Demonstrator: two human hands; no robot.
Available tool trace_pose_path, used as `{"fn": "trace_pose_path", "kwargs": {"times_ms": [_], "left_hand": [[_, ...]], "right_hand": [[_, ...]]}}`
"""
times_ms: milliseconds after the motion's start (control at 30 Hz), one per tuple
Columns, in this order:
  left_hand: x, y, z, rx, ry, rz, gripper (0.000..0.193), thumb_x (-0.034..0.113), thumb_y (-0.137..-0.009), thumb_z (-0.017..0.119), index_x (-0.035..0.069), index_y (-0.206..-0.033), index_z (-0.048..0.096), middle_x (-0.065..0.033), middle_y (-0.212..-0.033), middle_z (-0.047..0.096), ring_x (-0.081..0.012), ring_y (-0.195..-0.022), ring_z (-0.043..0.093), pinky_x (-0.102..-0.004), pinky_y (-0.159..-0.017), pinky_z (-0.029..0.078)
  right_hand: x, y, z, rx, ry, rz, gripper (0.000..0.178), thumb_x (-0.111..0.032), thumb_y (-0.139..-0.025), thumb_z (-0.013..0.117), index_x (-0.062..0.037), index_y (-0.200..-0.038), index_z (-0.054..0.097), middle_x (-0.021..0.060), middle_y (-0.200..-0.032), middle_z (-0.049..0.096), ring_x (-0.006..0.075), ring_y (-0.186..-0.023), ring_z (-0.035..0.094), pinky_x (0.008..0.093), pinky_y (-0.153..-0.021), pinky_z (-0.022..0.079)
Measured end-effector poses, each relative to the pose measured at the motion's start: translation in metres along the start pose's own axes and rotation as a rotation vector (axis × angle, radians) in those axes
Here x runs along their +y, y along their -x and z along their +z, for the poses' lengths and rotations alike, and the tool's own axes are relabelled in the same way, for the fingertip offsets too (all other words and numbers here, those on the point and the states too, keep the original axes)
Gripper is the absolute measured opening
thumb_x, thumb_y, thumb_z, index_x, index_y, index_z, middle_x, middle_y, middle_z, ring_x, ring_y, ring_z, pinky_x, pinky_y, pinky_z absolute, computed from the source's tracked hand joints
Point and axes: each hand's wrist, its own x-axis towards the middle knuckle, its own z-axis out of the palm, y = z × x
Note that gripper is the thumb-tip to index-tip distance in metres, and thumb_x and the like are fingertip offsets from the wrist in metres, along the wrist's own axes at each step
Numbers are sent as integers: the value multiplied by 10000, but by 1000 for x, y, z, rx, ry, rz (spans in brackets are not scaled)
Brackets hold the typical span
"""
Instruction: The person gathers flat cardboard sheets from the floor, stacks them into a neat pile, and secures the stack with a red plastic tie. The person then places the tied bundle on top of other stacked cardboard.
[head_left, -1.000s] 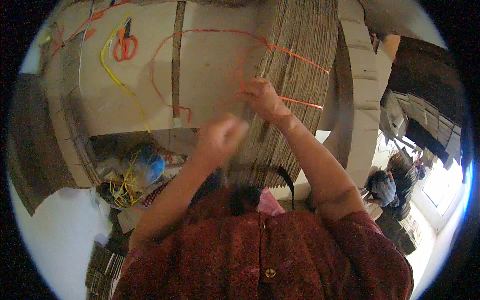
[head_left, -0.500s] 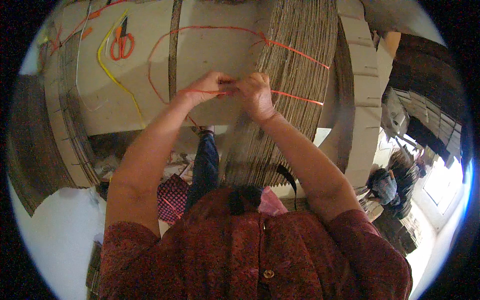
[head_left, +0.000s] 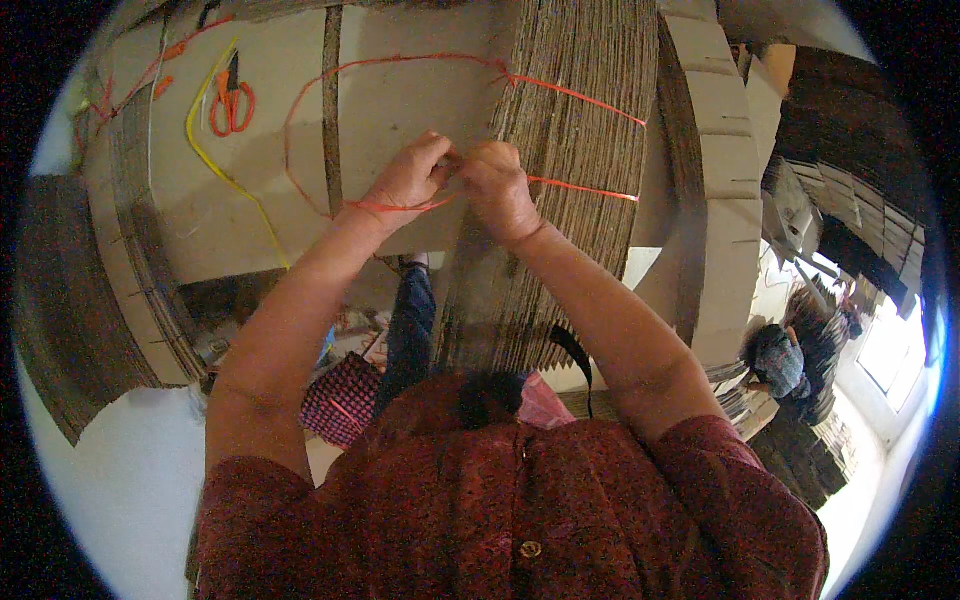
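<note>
A thick bundle of corrugated cardboard sheets point(head_left: 575, 80), stacked on edge, runs away from me in the middle. Thin red string point(head_left: 585, 188) crosses it in two bands. Over the bundle's left edge my right hand point(head_left: 500, 195) is closed in a fist on the nearer band. Beside it, my left hand point(head_left: 408, 178) is closed with fingers curled inward, a length of the same string lying across its wrist and running toward the fingertips. The fingertips of both hands almost meet; any knot between them is hidden. From the farther band, a loose string tail curves left.
Orange-handled scissors point(head_left: 232, 108) and a yellow strap point(head_left: 212, 160) lie on the flat cardboard point(head_left: 420, 100) at left. More cardboard stacks stand at far left point(head_left: 75, 300) and right point(head_left: 725, 170). At far right another person point(head_left: 775, 362) is among cardboard piles.
The whole view has shifted slightly left. My left hand has turned a little and its fingers are more curled; the string across its wrist now hangs in a slacker curve.
</note>
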Motion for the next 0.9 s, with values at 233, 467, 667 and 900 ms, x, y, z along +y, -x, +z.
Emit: {"fn": "trace_pose_path", "kwargs": {"times_ms": [233,467,667,900], "left_hand": [[-30,3,28,-158,431,-115,205,57,-767,618,21,-962,564,-104,-784,608,-220,-742,589,-328,-682,469],[-4,5,15,-313,690,-423,175,73,-800,600,34,-970,589,-33,-782,605,-119,-611,564,-265,-557,473],[-2,2,5,-290,627,-423,167,66,-799,603,35,-963,621,-62,-823,633,-122,-608,589,-277,-536,480],[-3,8,15,97,119,-157,121,65,-799,594,-12,-880,641,-101,-722,620,-156,-577,561,-324,-537,450]], "right_hand": [[2,0,5,31,-24,-33,203,2,-561,634,-89,-715,538,65,-803,551,285,-817,533,386,-743,403],[0,1,1,19,54,-26,220,-10,-538,649,-97,-698,525,54,-799,547,274,-808,526,376,-718,396],[0,1,2,54,22,-23,221,11,-537,648,-92,-707,553,56,-811,558,270,-814,533,365,-726,413],[-3,3,-16,104,-113,127,141,-13,-640,656,-45,-767,605,113,-851,610,325,-807,567,399,-718,453]]}}
